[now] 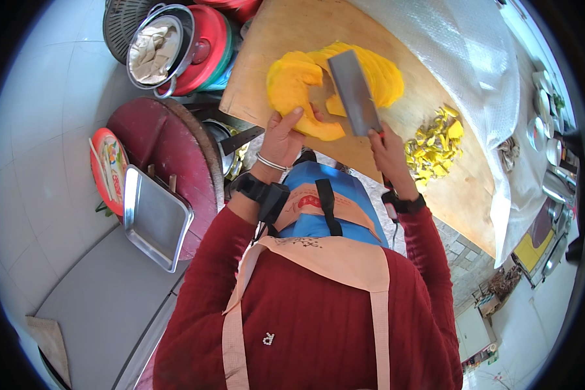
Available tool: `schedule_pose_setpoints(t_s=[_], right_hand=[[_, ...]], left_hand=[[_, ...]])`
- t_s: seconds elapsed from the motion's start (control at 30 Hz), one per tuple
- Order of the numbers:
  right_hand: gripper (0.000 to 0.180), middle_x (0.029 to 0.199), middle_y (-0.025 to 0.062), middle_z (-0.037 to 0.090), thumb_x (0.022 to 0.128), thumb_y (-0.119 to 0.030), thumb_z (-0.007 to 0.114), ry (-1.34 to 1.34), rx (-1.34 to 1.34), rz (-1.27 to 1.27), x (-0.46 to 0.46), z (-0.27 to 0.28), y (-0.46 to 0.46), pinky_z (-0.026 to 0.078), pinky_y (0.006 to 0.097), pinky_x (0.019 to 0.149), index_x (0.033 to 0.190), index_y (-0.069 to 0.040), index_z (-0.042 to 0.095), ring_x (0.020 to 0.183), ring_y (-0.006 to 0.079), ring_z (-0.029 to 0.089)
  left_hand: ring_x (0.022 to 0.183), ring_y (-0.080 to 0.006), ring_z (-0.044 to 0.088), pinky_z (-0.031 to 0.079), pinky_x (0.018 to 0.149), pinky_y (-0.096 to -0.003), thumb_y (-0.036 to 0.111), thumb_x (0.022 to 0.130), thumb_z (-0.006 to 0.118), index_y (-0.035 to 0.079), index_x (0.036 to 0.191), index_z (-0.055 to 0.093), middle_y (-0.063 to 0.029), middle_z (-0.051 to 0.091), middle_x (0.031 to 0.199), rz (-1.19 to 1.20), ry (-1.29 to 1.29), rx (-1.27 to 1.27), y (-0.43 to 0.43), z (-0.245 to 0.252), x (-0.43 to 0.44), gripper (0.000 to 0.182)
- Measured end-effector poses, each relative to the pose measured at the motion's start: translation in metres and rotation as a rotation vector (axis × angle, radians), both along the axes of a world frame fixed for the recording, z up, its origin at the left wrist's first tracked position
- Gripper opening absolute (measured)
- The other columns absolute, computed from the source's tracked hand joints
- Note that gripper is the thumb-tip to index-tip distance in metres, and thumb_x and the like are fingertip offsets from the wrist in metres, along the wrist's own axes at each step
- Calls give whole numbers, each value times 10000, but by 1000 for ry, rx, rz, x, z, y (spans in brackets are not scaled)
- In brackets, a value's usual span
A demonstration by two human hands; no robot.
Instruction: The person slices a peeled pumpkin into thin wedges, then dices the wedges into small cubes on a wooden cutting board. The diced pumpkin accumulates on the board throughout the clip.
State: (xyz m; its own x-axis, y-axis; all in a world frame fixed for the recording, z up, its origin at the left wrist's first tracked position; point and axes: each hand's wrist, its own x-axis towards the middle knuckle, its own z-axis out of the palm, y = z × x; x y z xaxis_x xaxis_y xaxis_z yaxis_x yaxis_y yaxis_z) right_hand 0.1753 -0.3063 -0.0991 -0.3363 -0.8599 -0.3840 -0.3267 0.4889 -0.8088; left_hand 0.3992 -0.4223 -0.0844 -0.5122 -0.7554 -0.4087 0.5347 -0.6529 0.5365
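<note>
My left hand point(285, 131) grips a curved, peeled piece of pumpkin point(292, 83) by its lower inner edge, over the wooden board point(253, 44). In my right hand point(387, 148) is a cleaver point(353, 90) with a broad steel blade, held by its handle. The blade slants up and to the left, in front of a fanned row of thin pumpkin slices point(387, 78). It hides part of those slices. To the right of my right hand lies a heap of yellow-green peelings point(436, 144) on the board.
Clear plastic sheeting point(487, 73) covers the area beyond the board's right side. At left, a metal tray point(156, 214) and an orange plate point(111, 165) rest by a round dark-red tabletop point(175, 141). A metal pot point(187, 29) sits on a red lid point(214, 48).
</note>
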Motion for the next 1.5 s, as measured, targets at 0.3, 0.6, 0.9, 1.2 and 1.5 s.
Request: schedule_pose_setpoints(t_s=[0.3,0.6,0.9,1.2,1.5], right_hand=[[192,588,164,480,983,-151,574,18,28,-237,-60,43,148,364,363,488,928,14,494,491,261,431],[226,553,30,470,1019,-201,537,77,-30,-336,-70,24,218,352,279,404,897,-23,470,429,91,447],[129,707,138,569,883,-75,641,283,-336,121,-86,67,228,453,390,506,927,-49,522,579,320,599],[268,727,64,514,706,-137,716,475,-410,429,-87,89,211,485,371,509,891,-78,530,599,255,587],[299,719,47,499,666,-159,735,539,-441,413,-77,93,211,482,357,515,887,-81,550,597,226,575]], left_hand=[[1138,-269,597,462,1039,-445,241,1013,552,-10,1315,497,-142,609,1211,-87,88,129,76,-2,-103,397],[1246,-246,547,420,1093,-402,114,937,557,-5,1314,504,-115,576,1323,-288,-208,354,122,-45,-141,399],[807,-202,654,548,741,-338,388,955,635,83,1197,580,-83,660,933,-406,-160,232,117,-39,-155,393],[684,-149,612,539,613,-295,438,954,633,88,1133,599,-42,643,870,-479,-90,223,109,-26,-178,394],[644,-126,507,414,601,-277,443,1011,531,98,1119,605,-14,597,824,-501,70,243,109,-23,-183,369]])
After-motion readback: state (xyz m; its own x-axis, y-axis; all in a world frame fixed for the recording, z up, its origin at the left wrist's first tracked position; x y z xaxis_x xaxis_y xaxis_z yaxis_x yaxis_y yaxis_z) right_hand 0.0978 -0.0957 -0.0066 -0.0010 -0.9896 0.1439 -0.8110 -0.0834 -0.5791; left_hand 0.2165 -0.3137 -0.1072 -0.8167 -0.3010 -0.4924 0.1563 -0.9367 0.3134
